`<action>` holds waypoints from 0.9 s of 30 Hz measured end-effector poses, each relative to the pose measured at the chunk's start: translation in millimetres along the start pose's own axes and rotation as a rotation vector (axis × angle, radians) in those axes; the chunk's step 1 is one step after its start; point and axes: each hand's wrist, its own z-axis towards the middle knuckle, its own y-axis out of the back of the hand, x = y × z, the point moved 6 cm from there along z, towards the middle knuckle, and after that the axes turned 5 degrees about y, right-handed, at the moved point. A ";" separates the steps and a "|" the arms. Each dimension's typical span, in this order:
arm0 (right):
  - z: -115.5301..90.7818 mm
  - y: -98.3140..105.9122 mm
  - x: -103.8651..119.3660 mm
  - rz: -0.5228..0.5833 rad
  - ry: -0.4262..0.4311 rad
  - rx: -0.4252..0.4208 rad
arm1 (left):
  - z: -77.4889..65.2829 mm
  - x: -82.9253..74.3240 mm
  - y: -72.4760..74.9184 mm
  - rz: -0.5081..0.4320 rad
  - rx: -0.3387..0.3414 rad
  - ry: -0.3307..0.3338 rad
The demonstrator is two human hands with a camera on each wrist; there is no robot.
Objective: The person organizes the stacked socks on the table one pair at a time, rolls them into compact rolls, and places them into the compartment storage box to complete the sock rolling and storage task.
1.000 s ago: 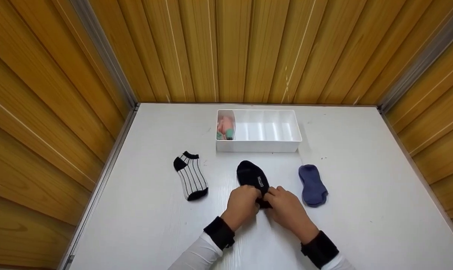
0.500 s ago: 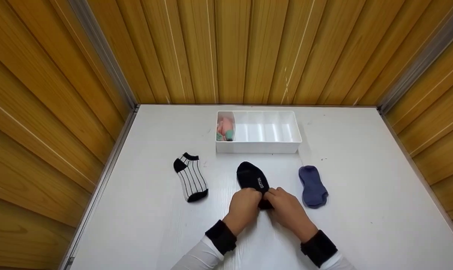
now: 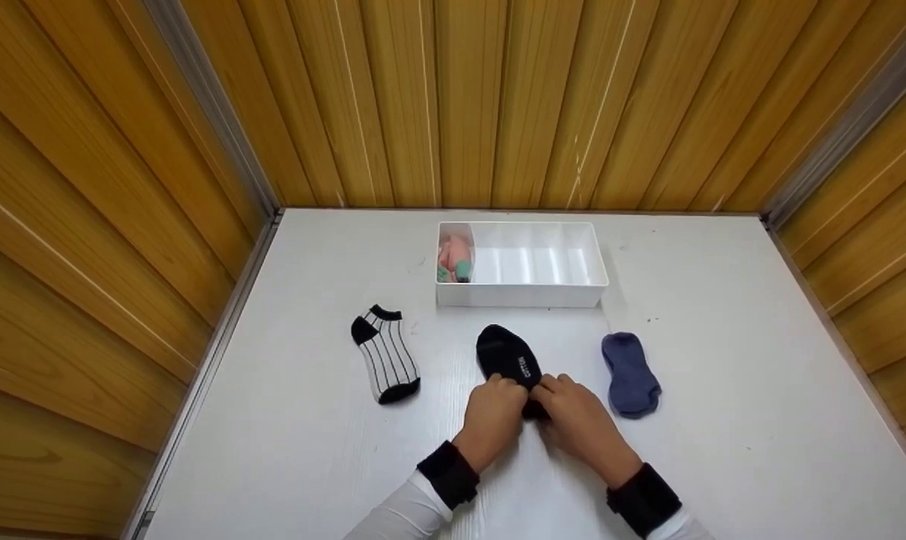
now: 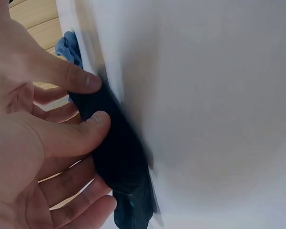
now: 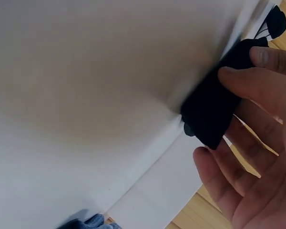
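- The left hand (image 3: 494, 416) grasps the near part of the black sock (image 3: 505, 352); in the left wrist view we see its thumb pressed on the dark fabric, with fingers behind it.
- The right hand (image 3: 580, 416) grasps the same sock from the other side, and in the right wrist view we see its thumb on the cloth and its lower fingers spread under the edge.
- We find the two hands just beside each other, the thumbs near one another on the fabric.
- The black sock lies in front of the white box, its rounded far end pointing away from the person; we read "COTTON" in white letters on it. We cannot tell whether it is one sock or two laid together.
- To the left on the bench (image 3: 273, 450) we see a striped sock (image 3: 388, 360), white with thin dark lines and black at cuff, heel and toe, lying flat.
- To the right we see a blue sock (image 3: 631, 375), also flat, near the right hand but apart from it.
- Behind the black sock we see the white box (image 3: 520, 295); its leftmost compartment holds a pink-and-green sock bundle (image 3: 457, 255).
- We see a black band (image 3: 448, 474) on the left wrist and another like it on the right, above white sleeves (image 3: 404, 514).
- Around the bench we see wood-patterned walls (image 3: 513, 97).
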 end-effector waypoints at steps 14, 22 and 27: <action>-2.7 1.2 -4.4 0.006 -0.035 0.025 | -3.9 -2.8 0.2 0.001 0.044 -0.032; -0.8 1.6 -9.7 0.138 -0.090 0.080 | -1.2 -2.6 -3.2 0.045 0.002 -0.032; -1.7 -0.5 -8.2 0.128 -0.077 0.112 | 0.2 3.7 -3.0 -0.033 0.041 -0.022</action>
